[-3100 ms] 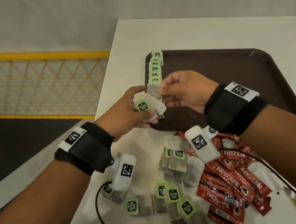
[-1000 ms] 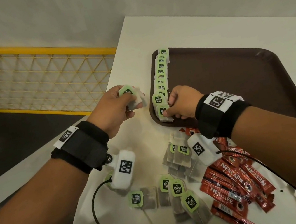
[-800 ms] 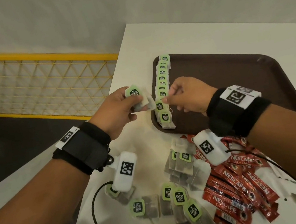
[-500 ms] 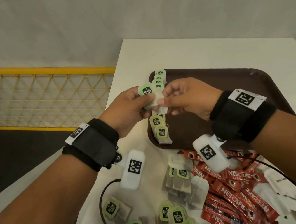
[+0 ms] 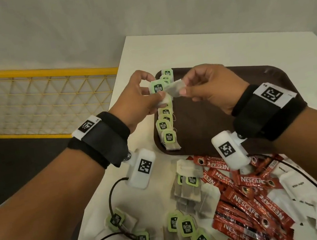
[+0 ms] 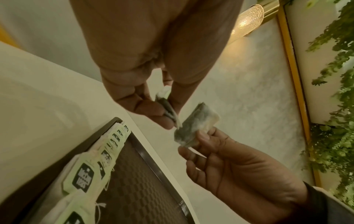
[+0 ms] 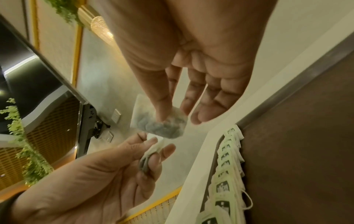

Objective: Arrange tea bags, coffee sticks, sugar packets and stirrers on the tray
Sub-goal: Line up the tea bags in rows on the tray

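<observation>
Above the left end of the brown tray (image 5: 206, 128), my left hand (image 5: 156, 97) grips a small stack of tea bags (image 5: 158, 89) with a green tag on top. My right hand (image 5: 184, 90) pinches one tea bag (image 5: 175, 89) between thumb and forefinger, just right of the stack. The left wrist view shows this bag (image 6: 195, 128) apart from the stack (image 6: 166, 106). In the right wrist view the thumb presses on the bag (image 7: 162, 122). A row of tea bags (image 5: 167, 126) lies overlapped along the tray's left edge.
Loose tea bags (image 5: 187, 190) lie on the white table in front of the tray, with more near the front edge (image 5: 187, 229). Red coffee sticks (image 5: 249, 199) and white sugar packets (image 5: 297, 187) are heaped to the right. A black cable (image 5: 112, 199) crosses the table's left edge.
My right hand left a tea bag at the near end of the row, rose to my left hand and drew one bag off the stack. Both hands now sit higher.
</observation>
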The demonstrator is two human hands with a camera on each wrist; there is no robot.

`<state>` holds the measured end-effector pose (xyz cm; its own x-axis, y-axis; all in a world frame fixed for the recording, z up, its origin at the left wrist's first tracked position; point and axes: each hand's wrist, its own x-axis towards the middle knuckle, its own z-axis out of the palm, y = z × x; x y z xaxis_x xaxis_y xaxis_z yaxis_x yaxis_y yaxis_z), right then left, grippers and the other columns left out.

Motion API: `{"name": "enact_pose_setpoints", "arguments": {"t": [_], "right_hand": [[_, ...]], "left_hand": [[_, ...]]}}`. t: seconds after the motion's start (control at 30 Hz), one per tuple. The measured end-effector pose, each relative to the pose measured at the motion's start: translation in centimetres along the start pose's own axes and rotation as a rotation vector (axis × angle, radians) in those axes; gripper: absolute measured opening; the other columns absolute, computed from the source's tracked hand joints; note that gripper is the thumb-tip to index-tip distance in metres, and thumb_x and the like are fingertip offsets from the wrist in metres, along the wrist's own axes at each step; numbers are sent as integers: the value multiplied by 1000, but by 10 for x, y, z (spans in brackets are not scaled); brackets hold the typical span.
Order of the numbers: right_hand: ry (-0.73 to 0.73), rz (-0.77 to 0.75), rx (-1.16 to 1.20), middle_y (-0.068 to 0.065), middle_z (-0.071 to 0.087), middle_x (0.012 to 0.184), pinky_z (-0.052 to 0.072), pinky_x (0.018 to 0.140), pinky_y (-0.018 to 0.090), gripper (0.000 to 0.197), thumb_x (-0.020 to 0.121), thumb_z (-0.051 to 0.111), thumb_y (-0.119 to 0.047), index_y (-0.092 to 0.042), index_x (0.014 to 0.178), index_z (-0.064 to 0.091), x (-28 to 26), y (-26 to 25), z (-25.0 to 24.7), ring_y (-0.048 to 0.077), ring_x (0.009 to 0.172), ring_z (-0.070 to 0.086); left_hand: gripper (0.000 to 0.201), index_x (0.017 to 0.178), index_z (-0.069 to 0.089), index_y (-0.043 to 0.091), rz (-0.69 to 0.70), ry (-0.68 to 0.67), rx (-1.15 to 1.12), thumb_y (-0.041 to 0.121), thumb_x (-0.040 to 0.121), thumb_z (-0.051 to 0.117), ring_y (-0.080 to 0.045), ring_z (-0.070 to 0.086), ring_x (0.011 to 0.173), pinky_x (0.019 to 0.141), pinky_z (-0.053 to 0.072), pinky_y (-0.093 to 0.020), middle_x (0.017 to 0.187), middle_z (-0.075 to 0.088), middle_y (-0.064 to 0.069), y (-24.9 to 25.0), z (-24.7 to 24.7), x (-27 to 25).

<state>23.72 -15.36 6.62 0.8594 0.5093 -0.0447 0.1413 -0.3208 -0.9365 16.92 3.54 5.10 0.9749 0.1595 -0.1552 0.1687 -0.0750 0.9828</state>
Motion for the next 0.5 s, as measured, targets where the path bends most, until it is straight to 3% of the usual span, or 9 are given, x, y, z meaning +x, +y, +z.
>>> {"name": "enact_pose_setpoints", "arguments": {"t": [0.1,0.2,0.37,0.5], "right_hand": [[44,-87,-72,13,61,79,44,60,25,9,79,77,-11,-11,83,69,0,-6,1,16,65,50],[32,-96,-71,15,59,73,45,56,28,10,79,77,-9,-9,84,69,0,-7,1,21,60,50],[61,-117,-48,27,65,86,55,74,43,11,78,76,-3,-3,87,70,-1,-1,0,25,70,58],[105,-117,-64,14,72,85,55,83,41,12,77,77,-3,-3,88,71,-1,4,0,23,75,66]], "left_hand": [[49,131,38,25,-50,-37,-49,2,94,62,-18,69,70,57,50,-22,87,67,-9,2,2,-1],[32,118,44,23,-60,-60,-75,3,96,57,-16,68,70,58,49,-22,88,70,-10,2,3,-1],[5,100,57,12,-120,-62,-203,13,102,52,-13,69,68,56,50,-17,99,67,-12,0,6,2],[38,103,65,4,-192,-116,-187,39,100,51,-13,69,76,61,52,-19,92,71,-7,1,8,5]]}}
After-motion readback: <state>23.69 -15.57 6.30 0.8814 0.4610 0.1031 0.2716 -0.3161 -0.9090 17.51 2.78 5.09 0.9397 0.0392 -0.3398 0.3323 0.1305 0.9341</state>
